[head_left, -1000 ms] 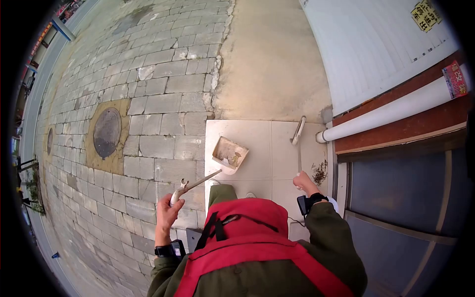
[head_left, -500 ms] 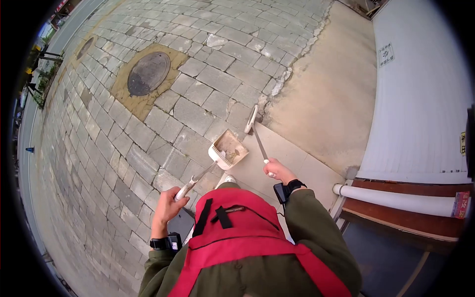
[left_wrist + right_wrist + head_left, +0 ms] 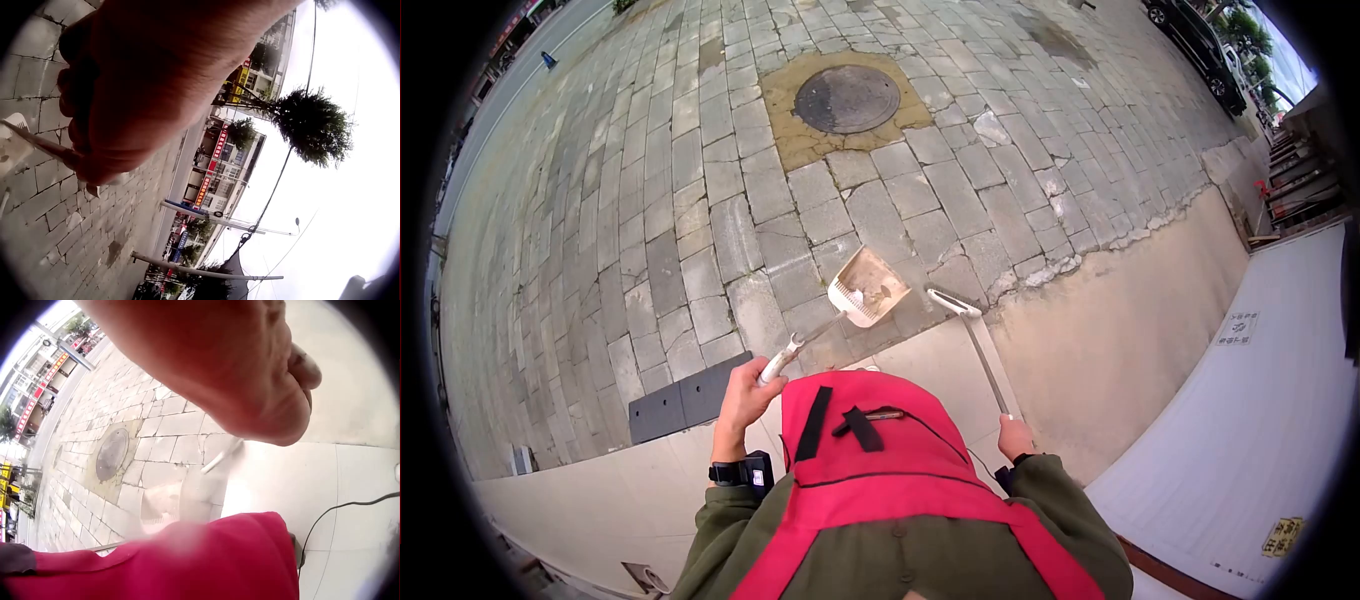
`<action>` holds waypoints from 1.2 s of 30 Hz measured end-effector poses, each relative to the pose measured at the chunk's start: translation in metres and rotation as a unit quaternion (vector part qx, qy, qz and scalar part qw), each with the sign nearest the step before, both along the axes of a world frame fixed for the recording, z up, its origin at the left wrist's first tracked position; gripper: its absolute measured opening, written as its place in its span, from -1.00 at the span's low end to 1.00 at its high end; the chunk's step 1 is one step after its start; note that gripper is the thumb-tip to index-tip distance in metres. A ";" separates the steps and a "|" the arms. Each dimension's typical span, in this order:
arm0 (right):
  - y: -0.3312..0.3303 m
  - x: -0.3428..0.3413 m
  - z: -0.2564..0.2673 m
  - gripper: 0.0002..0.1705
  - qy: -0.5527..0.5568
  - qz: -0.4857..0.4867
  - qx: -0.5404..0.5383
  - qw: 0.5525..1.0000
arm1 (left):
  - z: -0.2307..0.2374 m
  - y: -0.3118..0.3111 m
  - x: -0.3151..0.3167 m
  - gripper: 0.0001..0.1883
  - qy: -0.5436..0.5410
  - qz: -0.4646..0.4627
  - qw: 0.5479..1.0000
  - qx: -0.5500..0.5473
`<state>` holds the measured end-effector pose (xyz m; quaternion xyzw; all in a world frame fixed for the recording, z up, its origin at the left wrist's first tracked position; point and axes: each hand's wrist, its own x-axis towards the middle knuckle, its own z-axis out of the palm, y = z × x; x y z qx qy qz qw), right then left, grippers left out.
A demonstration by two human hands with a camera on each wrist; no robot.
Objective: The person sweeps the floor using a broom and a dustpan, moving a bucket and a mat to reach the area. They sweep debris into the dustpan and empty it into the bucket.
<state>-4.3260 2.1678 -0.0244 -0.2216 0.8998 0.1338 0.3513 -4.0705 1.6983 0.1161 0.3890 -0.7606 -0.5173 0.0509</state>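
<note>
In the head view my left hand (image 3: 746, 398) grips the white handle of a long-handled dustpan (image 3: 878, 268), its toothed rear edge toward me. Some pale scraps and dry bits lie inside the pan. My right hand (image 3: 1016, 437) is wrapped round the stick of a broom (image 3: 990, 370), whose narrow white head points away, right of the dustpan, where tile meets paving. The left wrist view shows the back of the left hand (image 3: 150, 81) and part of the dustpan (image 3: 15, 150). From the right wrist, the hand (image 3: 250, 381) hides most of the broom stick.
Grey stone paving (image 3: 700, 220) spreads ahead, with a round manhole cover (image 3: 847, 98). A pale tiled strip (image 3: 930, 365) runs underfoot. Dark ramp blocks (image 3: 685, 395) lie at left; a white wall panel (image 3: 1230, 380) stands at right. A red apron (image 3: 880, 430) covers my front.
My body has turned left, so the paving now lies ahead and the wall behind right. The dustpan has passed from over the tiles to over the paving, the broom swinging round with it.
</note>
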 end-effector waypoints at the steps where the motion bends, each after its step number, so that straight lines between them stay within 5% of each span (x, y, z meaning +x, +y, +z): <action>1: 0.010 -0.008 -0.003 -0.73 -0.030 0.025 -0.004 0.999 | -0.003 0.005 0.006 -0.75 0.001 0.023 1.000 0.004; 3: 0.023 -0.024 -0.005 -0.62 -0.096 0.074 -0.008 0.993 | 0.001 0.016 0.020 -0.76 0.016 0.068 0.998 0.007; 6: 0.014 -0.036 0.011 -0.52 -0.113 -0.068 -0.138 0.982 | 0.012 0.045 0.041 -0.80 0.054 0.179 0.978 0.089; 9: -0.007 -0.057 0.005 -0.44 -0.164 -0.208 -0.145 0.953 | -0.010 0.082 0.054 -0.88 0.137 0.304 0.909 0.249; 13: -0.031 -0.098 0.010 -0.48 -0.322 -0.381 -0.256 0.828 | -0.029 0.129 0.032 -0.82 0.124 0.285 0.943 0.120; 17: -0.044 -0.097 0.041 -0.48 -0.390 -0.467 -0.292 0.738 | -0.030 0.169 0.052 -0.79 0.119 0.338 0.930 0.080; 20: -0.062 -0.100 0.037 -0.49 -0.387 -0.439 -0.246 0.772 | 0.001 0.206 0.080 -0.76 0.107 0.396 0.909 0.071; 23: -0.087 -0.114 -0.013 -0.47 -0.394 -0.287 -0.145 0.861 | 0.026 0.239 0.109 -0.75 0.097 0.454 0.884 0.059; 27: -0.135 -0.073 -0.029 -0.67 -0.365 -0.054 0.036 0.929 | 0.046 0.268 0.135 -0.74 0.129 0.508 0.850 0.043; 31: -0.174 -0.050 -0.038 -0.62 -0.415 -0.175 -0.094 0.888 | 0.028 0.279 0.173 -0.74 0.104 0.521 0.846 -0.039; 32: -0.201 -0.055 -0.029 -0.56 -0.403 -0.304 -0.049 0.862 | 0.023 0.280 0.184 -0.74 0.100 0.541 0.835 -0.037; 35: -0.243 -0.031 -0.012 -0.54 -0.472 -0.313 -0.053 0.822 | 0.024 0.275 0.213 -0.74 0.103 0.593 0.798 -0.018; 36: -0.253 -0.011 -0.008 -0.40 -0.466 -0.274 -0.056 0.840 | 0.028 0.271 0.224 -0.74 0.112 0.612 0.782 -0.009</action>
